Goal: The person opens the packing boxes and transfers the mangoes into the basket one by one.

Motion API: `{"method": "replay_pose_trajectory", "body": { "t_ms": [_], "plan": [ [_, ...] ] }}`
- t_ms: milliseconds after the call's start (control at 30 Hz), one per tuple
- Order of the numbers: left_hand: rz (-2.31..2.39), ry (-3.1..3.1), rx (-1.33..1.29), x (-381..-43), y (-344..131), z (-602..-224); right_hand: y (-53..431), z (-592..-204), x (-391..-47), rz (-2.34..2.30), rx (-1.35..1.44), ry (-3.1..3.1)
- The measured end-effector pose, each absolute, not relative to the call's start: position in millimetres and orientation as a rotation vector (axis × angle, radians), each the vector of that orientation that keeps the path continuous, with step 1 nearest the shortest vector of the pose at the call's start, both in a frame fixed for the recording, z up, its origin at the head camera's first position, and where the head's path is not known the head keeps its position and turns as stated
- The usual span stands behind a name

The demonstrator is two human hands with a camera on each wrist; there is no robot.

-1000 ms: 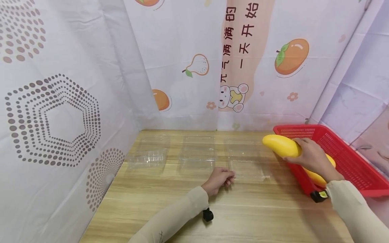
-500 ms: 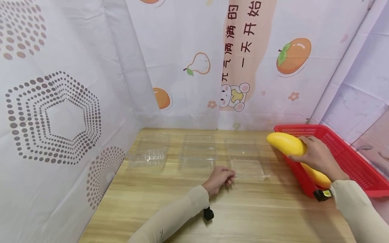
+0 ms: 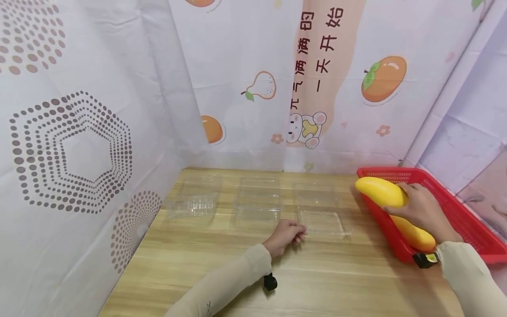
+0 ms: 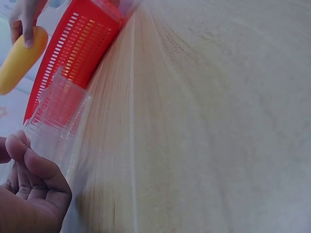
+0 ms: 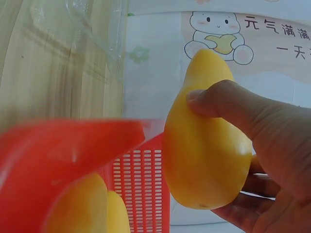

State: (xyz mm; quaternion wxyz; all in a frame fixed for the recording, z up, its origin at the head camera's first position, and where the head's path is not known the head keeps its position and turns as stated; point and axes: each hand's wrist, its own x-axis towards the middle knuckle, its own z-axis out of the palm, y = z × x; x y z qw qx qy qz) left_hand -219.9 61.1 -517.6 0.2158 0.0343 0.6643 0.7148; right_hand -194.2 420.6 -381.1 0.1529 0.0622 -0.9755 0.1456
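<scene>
My right hand [image 3: 425, 211] grips a yellow papaya [image 3: 381, 192] above the left side of the red basket [image 3: 473, 222]. In the right wrist view, the thumb lies across the papaya [image 5: 206, 141], with fingers behind it. More yellow fruit [image 3: 413, 233] lies in the basket below. My left hand [image 3: 283, 237] has its fingers curled and pinches the near left corner of the rightmost clear plastic box [image 3: 322, 222]. From the left wrist, that box [image 4: 58, 109] appears just beyond the fingertips of the left hand [image 4: 36, 179].
Two other clear boxes stand on the wooden table [image 3: 237, 259]: a middle box [image 3: 258, 200] and a left box [image 3: 194, 204] with a raised, ribbed part. Patterned curtains [image 3: 245, 132] hang behind and to the left. The basket's rim rises along the right side.
My right hand has shifted right with the papaya, further over the basket. The left hand stays at the box corner. The head view has tilted slightly.
</scene>
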Motion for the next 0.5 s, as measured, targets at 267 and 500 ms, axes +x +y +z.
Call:
{"method": "replay_pose_trajectory", "body": {
  "t_ms": [267,500],
  "plan": [
    [1.984,1.837,0.097,-219.1,61.7,-519.6,433.4,-384.5,-189.8,0.416,0.124,-2.816],
    [1.986,1.834,0.101,-221.0,60.9,-519.1,446.3,-385.7,-189.3,0.423,0.075,-2.84]
  ]
}}
